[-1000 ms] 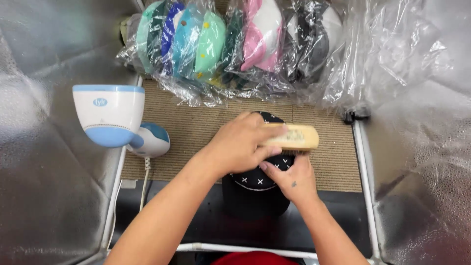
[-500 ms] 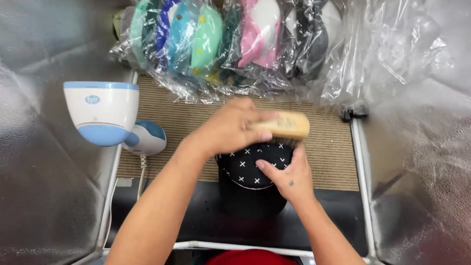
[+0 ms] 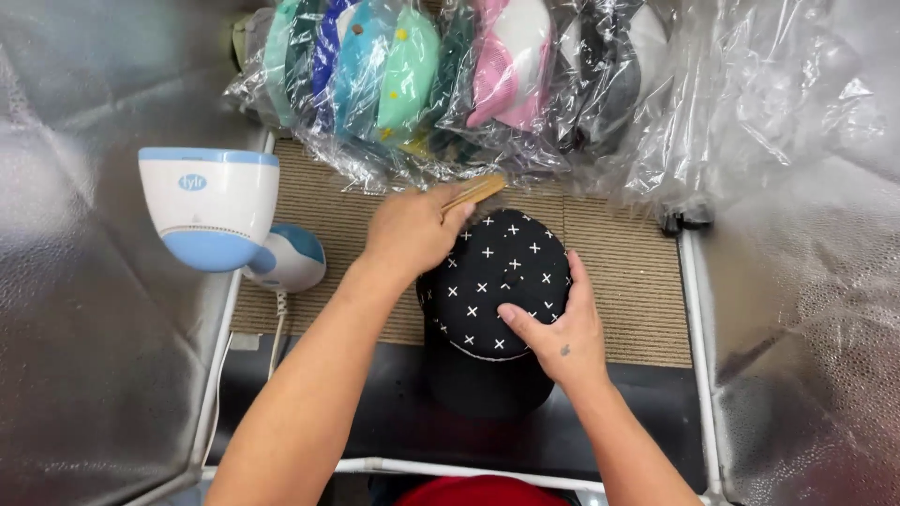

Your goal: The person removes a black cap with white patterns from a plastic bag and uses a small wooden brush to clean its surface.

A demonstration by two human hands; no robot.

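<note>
A black cap with small white crosses sits crown up on a tan ribbed mat. Its dark brim points toward me. My left hand grips a wooden-backed brush at the cap's far left edge, the brush tilted up toward the back. My right hand rests on the cap's right side, fingers spread over the crown and holding it in place.
A white and blue garment steamer stands at the left, its cord running down. Several caps in clear plastic bags line the back. Crinkled silver foil walls and a white tube frame enclose the work area.
My left hand has carried the brush from across the cap's top to its far left edge, uncovering the crown. The right hand has stayed on the cap's right side.
</note>
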